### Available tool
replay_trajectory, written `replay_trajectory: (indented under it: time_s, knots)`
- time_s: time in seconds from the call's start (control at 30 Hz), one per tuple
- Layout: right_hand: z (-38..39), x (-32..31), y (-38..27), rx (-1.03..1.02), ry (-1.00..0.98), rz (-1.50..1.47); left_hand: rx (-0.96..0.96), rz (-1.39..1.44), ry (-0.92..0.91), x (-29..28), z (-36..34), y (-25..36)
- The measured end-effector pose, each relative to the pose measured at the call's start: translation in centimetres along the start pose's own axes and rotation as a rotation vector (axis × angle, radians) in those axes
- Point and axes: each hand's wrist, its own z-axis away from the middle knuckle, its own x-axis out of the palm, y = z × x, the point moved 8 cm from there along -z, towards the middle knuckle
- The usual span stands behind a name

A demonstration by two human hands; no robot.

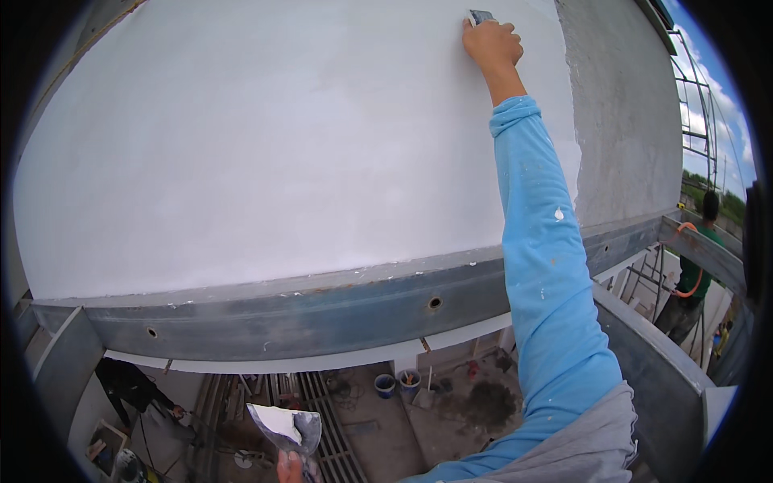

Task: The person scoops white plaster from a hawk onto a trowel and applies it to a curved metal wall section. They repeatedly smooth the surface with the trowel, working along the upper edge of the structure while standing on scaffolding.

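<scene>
High on the wall [266, 161], my right hand [493, 47] is closed around a small flat putty knife [481, 16], partly hidden by the fingers, at the white-coated surface. The arm is stretched up in a light blue sleeve dotted with white specks. Low in the view, my left hand [290, 465] grips a second putty knife [286, 427] with a broad metal blade and a lump of white putty [278, 420] on it. Only some fingers of that hand show. The white coat ends in a ragged edge against bare grey plaster [620, 121] on the right.
A steel beam [370, 310] runs along the wall's foot, with another beam [652, 354] to the right. Far below are buckets [386, 385], long metal bars [330, 435] and a person in dark clothes [129, 386]. Another person in green [696, 266] stands right, near scaffolding [699, 105].
</scene>
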Motion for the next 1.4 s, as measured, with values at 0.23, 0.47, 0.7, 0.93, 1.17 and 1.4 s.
replay_trajectory:
  time_s: [0.23,0.47,0.7,0.93,1.17,1.4]
  knots:
    - [13.7,-2.0,-17.0,-0.376,0.085,-0.142,-0.06,0.11,-0.177,5.3,0.4,5.4]
    - [16.5,-11.3,-16.7,-0.739,0.349,-0.329,0.079,0.08,-0.125,3.2,-2.4,1.6]
    - [-13.0,-7.4,14.0,-0.143,0.327,-0.076,0.006,0.129,-0.1,2.6,-1.8,0.2]
    - [-18.5,-0.4,25.0,0.106,-0.013,-0.043,-0.032,0.086,-0.006,5.6,-1.2,1.6]
    - [-19.6,1.4,23.2,0.12,-0.08,-0.062,0.059,0.035,-0.107,6.6,-3.0,-1.7]
    - [-16.8,1.5,13.6,-0.16,0.263,-0.024,-0.07,-0.027,-0.005,6.4,-0.8,-0.4]
